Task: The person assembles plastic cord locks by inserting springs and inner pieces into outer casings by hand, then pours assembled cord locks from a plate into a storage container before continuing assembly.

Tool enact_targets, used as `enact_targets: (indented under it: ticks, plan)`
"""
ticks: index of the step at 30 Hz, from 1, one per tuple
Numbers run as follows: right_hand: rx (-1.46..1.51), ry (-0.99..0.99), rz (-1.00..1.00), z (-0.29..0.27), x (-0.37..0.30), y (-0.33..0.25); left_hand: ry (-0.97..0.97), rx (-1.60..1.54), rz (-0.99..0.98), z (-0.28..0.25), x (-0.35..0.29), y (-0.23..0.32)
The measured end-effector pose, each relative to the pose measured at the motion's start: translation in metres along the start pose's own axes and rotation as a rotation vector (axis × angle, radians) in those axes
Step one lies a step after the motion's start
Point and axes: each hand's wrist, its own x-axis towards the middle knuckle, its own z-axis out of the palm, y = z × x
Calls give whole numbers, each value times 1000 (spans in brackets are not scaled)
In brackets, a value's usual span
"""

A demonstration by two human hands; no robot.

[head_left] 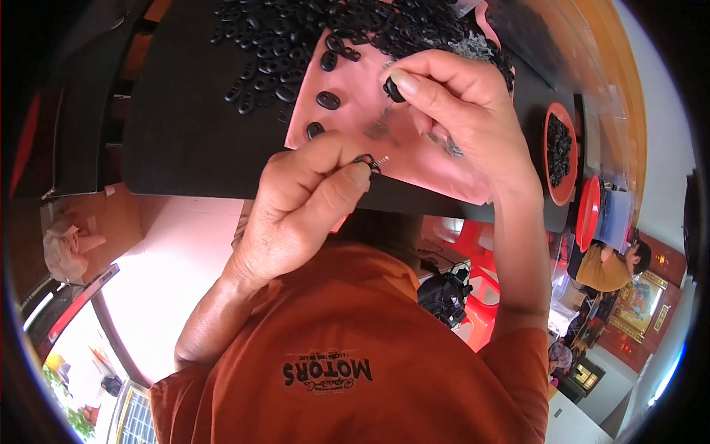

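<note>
My left hand (pixel 299 203) is pinched on a small black plastic loop-shaped part (pixel 364 158), and a thin metal spring (pixel 381 160) sticks out beside it toward the right. Up and to the right, my right hand (pixel 466 103) holds a small rounded black plastic piece (pixel 393 90) between thumb and finger. The two pieces are apart. Between and beyond the hands lies a pink sheet (pixel 347 78) on the black table. A loose black oval piece with two holes (pixel 328 100) rests on it. Small silvery springs (pixel 452 148) lie partly hidden beneath my right hand.
A large heap of black plastic pieces (pixel 266 37) covers the table's far side, with a pile of silvery springs (pixel 477 48). At the right stands a red bowl (pixel 562 197) of black parts, near another red bowl (pixel 589 214). Another person (pixel 603 268) sits farther right.
</note>
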Motion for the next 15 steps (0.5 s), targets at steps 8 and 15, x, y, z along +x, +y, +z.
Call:
enact_targets:
  ticks: [8, 15]
  plan:
    - [149, -61, 36, -6, -10, 4, 34, 63, 52, 4, 1, -4]
    - [-391, 42, -277, 7, 15, 22, -1, 107, 46, 2, 2, -5]
